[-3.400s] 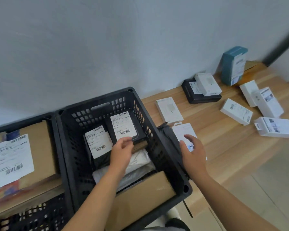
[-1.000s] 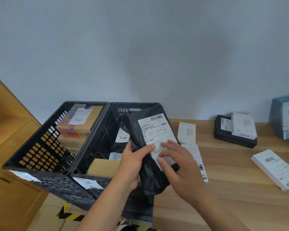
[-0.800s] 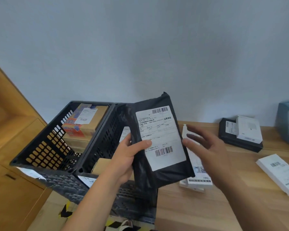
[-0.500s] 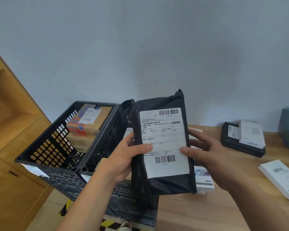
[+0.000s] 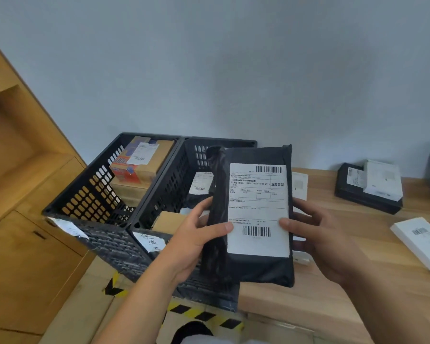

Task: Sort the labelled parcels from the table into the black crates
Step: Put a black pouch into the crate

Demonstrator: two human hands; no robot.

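Note:
I hold a black bag parcel [image 5: 253, 266] upright in front of me, its white barcode label facing me. My left hand [image 5: 196, 242] grips its left edge with the thumb on the label. My right hand [image 5: 318, 242] grips the right edge, thumb on the label too. Behind the parcel stand two black crates side by side: the right crate [image 5: 159, 194] holds a labelled black parcel and a brown box, the left crate [image 5: 85, 192] holds brown labelled boxes.
On the wooden table [image 5: 358, 281] lie a white box [image 5: 420, 242] at the right, a black box with a white box on top [image 5: 368, 187] at the back, and a small white box [image 5: 299, 186] behind the parcel. A wooden cabinet [image 5: 23, 219] stands left.
I lifted the black bag parcel out of the right crate, turned it upright with the label towards me, and my right hand came to grip its right edge.

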